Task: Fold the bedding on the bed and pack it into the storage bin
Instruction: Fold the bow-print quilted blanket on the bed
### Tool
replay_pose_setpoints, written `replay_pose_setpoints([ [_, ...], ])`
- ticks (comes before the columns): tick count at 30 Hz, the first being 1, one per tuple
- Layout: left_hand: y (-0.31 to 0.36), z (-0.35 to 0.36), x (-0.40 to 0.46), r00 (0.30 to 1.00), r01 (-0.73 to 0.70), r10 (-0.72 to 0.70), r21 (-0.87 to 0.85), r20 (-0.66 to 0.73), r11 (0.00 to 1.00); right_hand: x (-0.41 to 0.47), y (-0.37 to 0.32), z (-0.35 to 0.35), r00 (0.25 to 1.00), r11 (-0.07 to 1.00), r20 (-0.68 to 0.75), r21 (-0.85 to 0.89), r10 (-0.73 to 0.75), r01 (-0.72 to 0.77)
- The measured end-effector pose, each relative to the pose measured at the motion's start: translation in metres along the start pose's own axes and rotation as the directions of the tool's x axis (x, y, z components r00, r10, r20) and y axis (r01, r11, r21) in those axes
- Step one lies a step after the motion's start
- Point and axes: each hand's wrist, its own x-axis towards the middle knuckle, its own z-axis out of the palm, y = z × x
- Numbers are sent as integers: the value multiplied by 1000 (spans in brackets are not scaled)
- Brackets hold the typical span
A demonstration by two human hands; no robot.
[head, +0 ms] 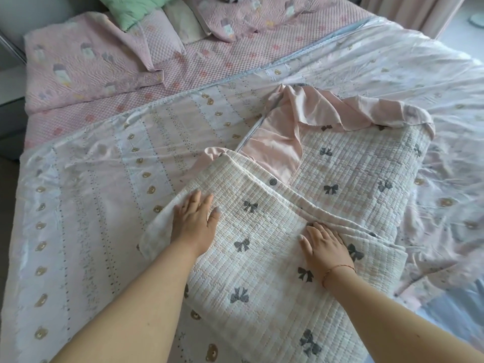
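A cream quilted blanket (275,258) with grey bows and a pink satin underside (275,137) lies partly folded on the bed, in the middle and lower right of the head view. My left hand (195,218) lies flat on its left folded edge with fingers straight. My right hand (326,244) presses flat on the blanket beside a raised fold. Under the blanket spreads a shiny pale sheet (104,192) printed with small bears. No storage bin is in view.
A pink quilted cover (86,61) and several pillows, one green (131,9), lie at the head of the bed. The bed's left edge drops to a dark floor (7,179). A pink curtain (413,11) hangs at the top right.
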Motion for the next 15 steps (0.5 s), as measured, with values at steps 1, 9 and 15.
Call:
replay_pose_setpoints([
  [1, 3, -1, 5, 1000, -6, 6, 12, 3, 1000, 0, 2, -2, 999, 1000, -27, -21, -21, 20],
  [9, 43, 9, 55, 987, -159, 161, 170, 3, 973, 22, 30, -20, 977, 971, -167, -173, 137, -165],
  [15, 63, 20, 77, 974, -227, 220, 225, 60, 948, 44, 36, -47, 981, 975, -193, -220, -10, -33],
])
